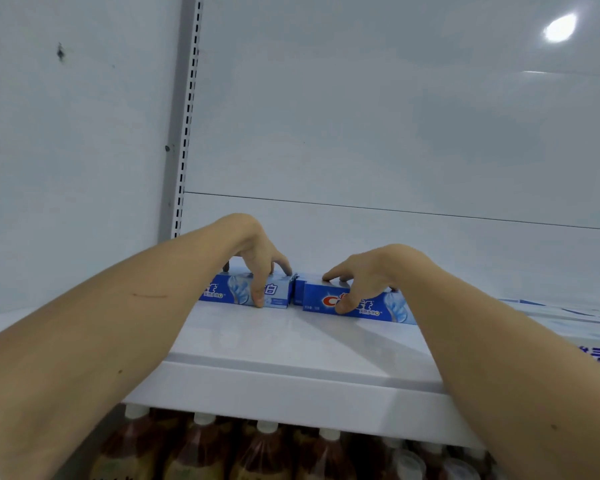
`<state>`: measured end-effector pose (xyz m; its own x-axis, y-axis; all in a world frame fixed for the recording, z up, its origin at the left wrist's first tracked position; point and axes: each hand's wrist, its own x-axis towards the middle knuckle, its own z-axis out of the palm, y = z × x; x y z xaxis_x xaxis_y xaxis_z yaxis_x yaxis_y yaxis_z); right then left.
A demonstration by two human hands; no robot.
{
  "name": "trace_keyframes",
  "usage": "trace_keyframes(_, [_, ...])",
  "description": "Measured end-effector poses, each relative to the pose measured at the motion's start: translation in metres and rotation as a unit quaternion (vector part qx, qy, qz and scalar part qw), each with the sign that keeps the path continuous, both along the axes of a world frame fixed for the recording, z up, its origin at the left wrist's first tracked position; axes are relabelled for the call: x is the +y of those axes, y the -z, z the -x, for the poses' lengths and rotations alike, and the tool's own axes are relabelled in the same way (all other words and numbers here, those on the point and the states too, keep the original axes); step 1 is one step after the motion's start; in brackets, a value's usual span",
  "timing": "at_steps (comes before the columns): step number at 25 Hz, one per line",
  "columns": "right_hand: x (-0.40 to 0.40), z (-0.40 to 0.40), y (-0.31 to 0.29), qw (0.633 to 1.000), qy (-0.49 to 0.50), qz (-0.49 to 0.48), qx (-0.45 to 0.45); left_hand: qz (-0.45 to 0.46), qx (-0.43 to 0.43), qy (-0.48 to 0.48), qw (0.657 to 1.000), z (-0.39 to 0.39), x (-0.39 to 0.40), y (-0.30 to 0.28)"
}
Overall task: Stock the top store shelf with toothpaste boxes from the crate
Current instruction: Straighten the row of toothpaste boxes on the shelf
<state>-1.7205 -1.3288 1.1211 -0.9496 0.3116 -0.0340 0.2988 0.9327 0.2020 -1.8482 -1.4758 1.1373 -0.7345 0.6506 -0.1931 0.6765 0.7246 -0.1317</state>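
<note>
Toothpaste boxes sit end to end on the white top shelf (291, 344), close to the back panel (361, 133). On the left toothpaste box (232, 289) the left hand (257, 258) comes down from above, thumb pressed on the blue front face, fingers curled over the top edge, so this grip is clamped on the box. On the right toothpaste box (317, 299) the right hand (364, 275) does the same: thumb on the front beside the red lettering, forefinger stretched along the top, the other fingers bent over the back edge. The two boxes meet at their inner ends, touching or nearly so, between the two hands. Both lie on their long side with the printed face towards the camera.

Along the right edge of the shelf, more pale blue and white cartons (596, 355) lie partly behind the right forearm; their print is too blurred to read. A slotted upright rail (187, 133) runs up the left of the back panel. Under the shelf lip stands a row of bottles (264, 448) with white caps and dark reddish-brown liquid. A bright light glare (560, 27) shows on the panel at upper right.
</note>
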Motion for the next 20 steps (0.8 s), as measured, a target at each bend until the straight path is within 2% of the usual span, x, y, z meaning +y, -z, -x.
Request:
trace_keyframes(2, [0.009, -0.013, 0.002, 0.996, -0.018, 0.075, 0.054, -0.060, -0.065, -0.003, 0.996, 0.003, -0.003, 0.008])
trace_keyframes(4, [0.021, -0.026, -0.003, 0.996, 0.006, 0.081, 0.047, -0.103, -0.101, 0.025, 0.989, -0.004, -0.002, 0.014])
trace_keyframes(7, [0.035, -0.034, -0.014, 0.993, 0.097, -0.048, -0.050, -0.121, -0.064, 0.091, 0.986, -0.015, 0.012, 0.020])
trace_keyframes(8, [0.036, -0.033, -0.014, 0.988, 0.107, -0.090, -0.059, -0.115, -0.044, 0.104, 0.987, -0.017, 0.018, 0.023])
trace_keyframes(10, [0.036, -0.031, -0.011, 0.988, 0.092, -0.119, -0.020, -0.103, -0.023, 0.115, 0.988, -0.019, 0.027, 0.030])
trace_keyframes(13, [0.031, -0.031, -0.006, 0.995, 0.065, -0.077, 0.024, -0.107, -0.016, 0.119, 0.987, -0.017, 0.032, 0.037])
trace_keyframes(15, [0.029, -0.034, -0.007, 0.998, 0.034, 0.018, 0.055, -0.109, -0.017, 0.120, 0.987, -0.016, 0.033, 0.036])
trace_keyframes(17, [0.028, -0.041, -0.012, 0.983, 0.021, 0.135, 0.122, -0.106, -0.022, 0.120, 0.987, -0.014, 0.033, 0.035])
trace_keyframes(18, [0.029, -0.046, -0.015, 0.978, 0.038, 0.146, 0.147, -0.106, -0.026, 0.119, 0.987, -0.014, 0.033, 0.034])
trace_keyframes(20, [0.034, -0.053, -0.018, 0.979, 0.129, 0.074, 0.137, -0.112, -0.032, 0.113, 0.987, -0.014, 0.033, 0.035])
